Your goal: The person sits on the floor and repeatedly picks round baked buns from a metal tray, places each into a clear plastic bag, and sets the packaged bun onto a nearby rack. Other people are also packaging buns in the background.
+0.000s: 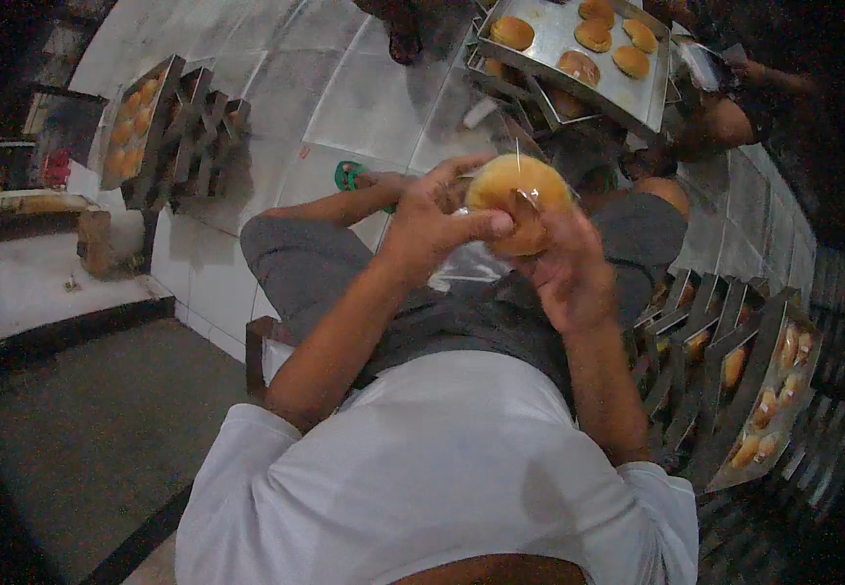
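Observation:
Between my two hands is a round golden bread bun (521, 186) in a clear plastic bag, held up above my lap. My left hand (441, 216) grips it from the left, its thumb pressed on the front of the bun. From the lower right, my right hand (569, 256) supports the bun, and its fingers are partly hidden and blurred. More clear plastic film (470, 265) shows under the bun, near my lap. Just beyond, a metal baking tray (539, 62) bears several round buns (593, 35).
More trays lie stacked under that one. A co-worker's arm (722, 121) is beside it at the upper right. Stacked trays of buns (130, 131) stand at the left on the tiled floor (364, 110). Trays with bagged breads (766, 406) are stacked at my right.

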### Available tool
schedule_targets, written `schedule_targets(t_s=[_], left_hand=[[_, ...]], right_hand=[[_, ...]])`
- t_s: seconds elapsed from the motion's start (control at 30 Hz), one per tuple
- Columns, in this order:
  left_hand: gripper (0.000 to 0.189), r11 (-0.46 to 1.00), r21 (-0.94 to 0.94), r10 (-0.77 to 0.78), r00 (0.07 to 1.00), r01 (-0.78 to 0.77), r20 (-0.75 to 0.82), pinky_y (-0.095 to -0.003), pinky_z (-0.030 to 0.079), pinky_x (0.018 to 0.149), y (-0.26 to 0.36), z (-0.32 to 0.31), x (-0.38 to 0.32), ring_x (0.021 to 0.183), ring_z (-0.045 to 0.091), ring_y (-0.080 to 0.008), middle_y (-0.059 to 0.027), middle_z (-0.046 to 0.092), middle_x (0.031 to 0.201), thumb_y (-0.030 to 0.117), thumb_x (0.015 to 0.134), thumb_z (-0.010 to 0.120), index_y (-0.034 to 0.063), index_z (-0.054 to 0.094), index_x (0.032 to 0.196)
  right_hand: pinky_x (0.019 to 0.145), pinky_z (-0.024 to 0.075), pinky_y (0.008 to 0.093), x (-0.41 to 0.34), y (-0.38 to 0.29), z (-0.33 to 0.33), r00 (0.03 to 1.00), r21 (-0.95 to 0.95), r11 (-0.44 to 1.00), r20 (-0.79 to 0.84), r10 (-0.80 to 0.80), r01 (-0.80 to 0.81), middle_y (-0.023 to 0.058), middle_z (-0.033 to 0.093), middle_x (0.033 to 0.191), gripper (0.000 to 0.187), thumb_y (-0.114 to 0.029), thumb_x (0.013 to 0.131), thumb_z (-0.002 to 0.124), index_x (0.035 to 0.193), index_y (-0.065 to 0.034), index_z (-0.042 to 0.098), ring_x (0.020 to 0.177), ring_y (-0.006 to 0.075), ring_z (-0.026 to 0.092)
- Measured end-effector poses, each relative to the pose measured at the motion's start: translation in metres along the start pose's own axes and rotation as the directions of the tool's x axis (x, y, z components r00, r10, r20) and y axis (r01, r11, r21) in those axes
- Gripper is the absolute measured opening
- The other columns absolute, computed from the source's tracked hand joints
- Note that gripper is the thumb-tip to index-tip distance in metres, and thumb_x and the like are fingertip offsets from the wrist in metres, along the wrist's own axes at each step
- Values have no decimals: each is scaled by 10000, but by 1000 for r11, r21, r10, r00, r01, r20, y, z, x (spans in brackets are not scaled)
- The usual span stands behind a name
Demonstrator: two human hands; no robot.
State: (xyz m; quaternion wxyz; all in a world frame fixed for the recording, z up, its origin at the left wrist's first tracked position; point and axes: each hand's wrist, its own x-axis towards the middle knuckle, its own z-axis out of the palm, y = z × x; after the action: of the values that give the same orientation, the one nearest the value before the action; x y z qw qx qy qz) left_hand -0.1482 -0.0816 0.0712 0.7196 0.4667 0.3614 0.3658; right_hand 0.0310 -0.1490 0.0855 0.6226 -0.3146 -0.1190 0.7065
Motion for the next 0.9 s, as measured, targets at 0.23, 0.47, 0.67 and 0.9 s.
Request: schedule_targets(t_s=[0.23,0.47,0.67,0.9], left_hand=[[827,815,-549,76,974,-185,-215,-407,495,1067,-45,-3,-19,1225,578,-261,-99,514,1403,518,1034,588,71,197,1611],[666,975,-144,144,974,-170,-178,-401,459,1111,-59,-29,-34,1256,569,-222,-80,555,1379,532,1051,539,58,395,1497],[693,766,-612,90,976,-196,-199,-438,478,1095,-29,5,-14,1202,623,-277,-117,610,1347,627,1065,376,53,490,1436],[757,767,-638,-110,994,73,-20,-475,501,1074,-81,-56,-6,1212,625,-284,-114,628,1326,710,1024,381,68,552,1385]], right_hand=[[1097,473,442,0,48,9,752,-783,56,572,-328,620,326,549,1423,653,-31,868,744,1445,86,463,1334,449,560],[1105,489,471,11,42,-4,742,-777,59,572,-351,627,300,533,1465,681,-98,858,743,1463,71,482,1358,442,543],[1085,504,459,29,72,5,566,-683,-321,727,-388,656,291,534,1475,652,-123,873,732,1456,59,502,1349,422,562],[1027,516,437,25,45,11,839,-833,133,510,-191,537,222,622,1371,485,-227,849,770,1280,-23,682,1210,388,630]])
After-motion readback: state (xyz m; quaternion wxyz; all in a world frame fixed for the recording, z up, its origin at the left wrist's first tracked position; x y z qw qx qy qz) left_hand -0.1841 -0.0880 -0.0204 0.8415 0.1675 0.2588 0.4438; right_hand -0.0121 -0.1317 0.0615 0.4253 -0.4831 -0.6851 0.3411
